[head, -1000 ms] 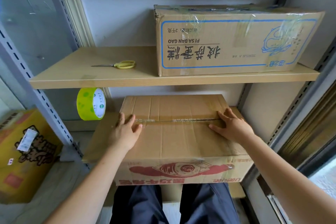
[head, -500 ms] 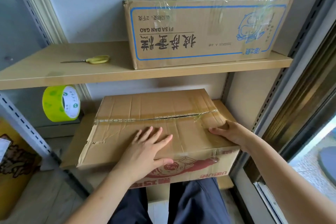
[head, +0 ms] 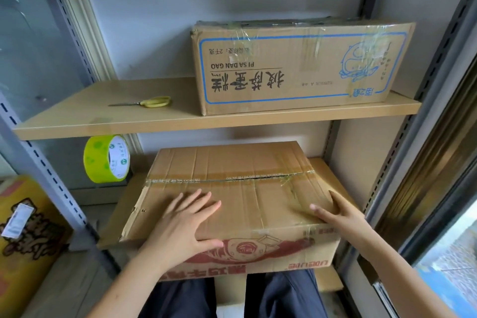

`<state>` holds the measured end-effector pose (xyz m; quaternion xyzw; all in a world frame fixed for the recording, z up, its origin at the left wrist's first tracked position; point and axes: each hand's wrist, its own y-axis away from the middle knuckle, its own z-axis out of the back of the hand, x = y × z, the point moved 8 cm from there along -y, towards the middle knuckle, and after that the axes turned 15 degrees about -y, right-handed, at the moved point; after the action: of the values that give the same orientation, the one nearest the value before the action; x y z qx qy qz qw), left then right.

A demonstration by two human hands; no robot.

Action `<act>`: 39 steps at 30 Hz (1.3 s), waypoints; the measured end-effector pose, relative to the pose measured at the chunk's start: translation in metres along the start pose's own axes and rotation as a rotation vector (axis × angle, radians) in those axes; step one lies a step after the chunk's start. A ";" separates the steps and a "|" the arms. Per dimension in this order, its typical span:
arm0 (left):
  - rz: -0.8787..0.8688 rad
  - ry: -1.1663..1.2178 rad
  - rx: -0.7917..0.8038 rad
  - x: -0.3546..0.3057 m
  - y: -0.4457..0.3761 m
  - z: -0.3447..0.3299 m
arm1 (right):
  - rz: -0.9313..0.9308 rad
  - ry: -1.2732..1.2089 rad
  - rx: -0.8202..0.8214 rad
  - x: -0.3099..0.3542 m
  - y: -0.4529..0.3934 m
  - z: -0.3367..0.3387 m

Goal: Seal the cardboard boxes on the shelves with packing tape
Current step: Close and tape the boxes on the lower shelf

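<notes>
At the far left of the lower shelf (head: 116, 214), tucked up under the front edge of the upper shelf (head: 180, 124), we see the roll of packing tape (head: 106, 159) standing on its rim, well apart from either hand. It lies up and to the left of our left hand (head: 184, 227), so by our reckoning that hand is the nearer one to fetch it.

Our left hand rests flat on the near flap of the lower cardboard box (head: 232, 188), fingers straight and spread, pointing toward the back of the shelf, the thumb lying just over the front top edge. The box sits on the lower shelf with its front overhanging the shelf's front edge. Its centre seam (head: 232, 178) runs left to right across the lid, parallel to the shelf's front edge and just beyond our left fingertips; part of it gapes dark toward the right, under old, crinkled tape.

Our right hand (head: 340, 217) lies at the box's near right corner, fingers straight and slightly apart, pressing the lid; it holds nothing.

Any new strip would have to follow that left-to-right seam, we judge.

On the upper shelf, yellow-handled scissors (head: 149, 102) lie toward the left, and a second cardboard box (head: 296, 67), already banded with clear tape, stands at the right.
</notes>
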<state>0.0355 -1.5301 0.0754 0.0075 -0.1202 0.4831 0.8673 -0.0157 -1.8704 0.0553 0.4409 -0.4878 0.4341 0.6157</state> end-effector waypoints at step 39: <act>0.849 1.300 -0.534 0.171 0.077 0.134 | -0.124 -0.407 0.468 0.218 -0.010 -0.405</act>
<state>0.0302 -1.3639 0.2340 -0.5267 0.3027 0.6331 0.4796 0.1140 -1.4580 0.2140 0.6774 -0.4600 0.3992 0.4125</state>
